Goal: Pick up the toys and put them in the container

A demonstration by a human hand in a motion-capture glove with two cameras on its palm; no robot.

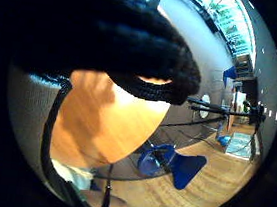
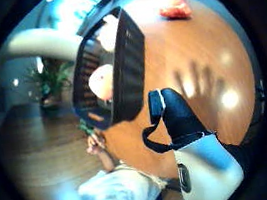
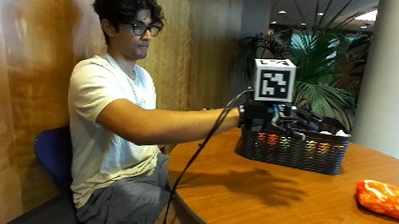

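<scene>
In the outside view my gloved right hand (image 3: 282,121) hovers over the round wooden table (image 3: 263,199), just in front of the black wicker basket (image 3: 298,154). Its fingers are stretched out and hold nothing, and their spread shadow (image 2: 199,84) falls on the wood. An orange toy (image 3: 384,198) lies on the table near the right edge, well away from the hand. The thumb side palm view shows the same orange toy (image 2: 175,9) beyond the basket (image 2: 127,73), with a pink and white toy (image 2: 101,82) inside it. Colourful toys show through the basket wall.
The person sits on a blue chair (image 3: 48,154) against a wooden wall. A potted palm (image 3: 321,71) stands behind the basket. Another blue chair (image 1: 171,165) stands on the floor beside the table edge (image 1: 122,154).
</scene>
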